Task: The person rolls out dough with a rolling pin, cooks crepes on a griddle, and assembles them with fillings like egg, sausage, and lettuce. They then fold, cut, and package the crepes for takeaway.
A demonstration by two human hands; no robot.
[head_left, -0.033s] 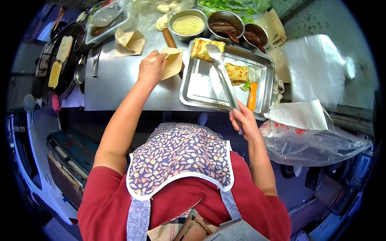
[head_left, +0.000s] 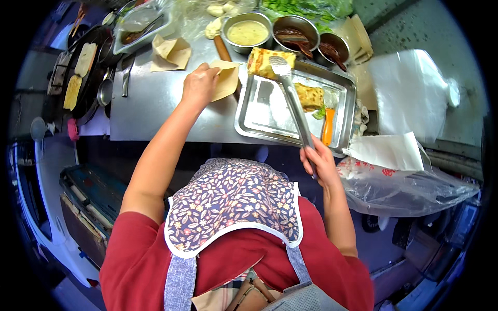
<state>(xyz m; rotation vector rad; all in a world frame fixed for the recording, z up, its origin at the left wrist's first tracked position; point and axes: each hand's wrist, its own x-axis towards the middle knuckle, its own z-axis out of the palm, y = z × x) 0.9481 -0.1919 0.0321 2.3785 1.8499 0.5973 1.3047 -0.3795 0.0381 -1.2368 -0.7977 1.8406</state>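
a tan paper bag (head_left: 226,83), stiff, creased and matt, is pinched in the left grip (head_left: 201,84), its flat body showing just to the right of the fingers. long tongs (head_left: 295,111) of bright metal, with a flat slotted head, are grasped in the right grip (head_left: 319,159). well beyond the right grip, a folded flatbread (head_left: 258,63) is overlapped by that head; it is soft, oblong, yellow and blotched with browned patches, and is seen over the far left corner of a shiny shallow tray (head_left: 264,111). whether it is lifted clear of the metal cannot be told. a second flatbread (head_left: 309,96) is laid in the tray, nearer the right grip, with a smooth orange handle (head_left: 327,126) nearer still.

little is changed from the earlier frame: bag and tongs are still held, the same flatbread is still overlapped by the tongs, and the whole scene is seen slightly farther to the right.

a smooth steel tabletop (head_left: 150,114) is spread around the left grip. beyond that grip a wooden rod (head_left: 222,49) and a round metal pot (head_left: 241,50) of pale sauce are placed. to the right of the right grip, clear plastic bags (head_left: 410,98) are seen before a grey-green wall (head_left: 415,26).
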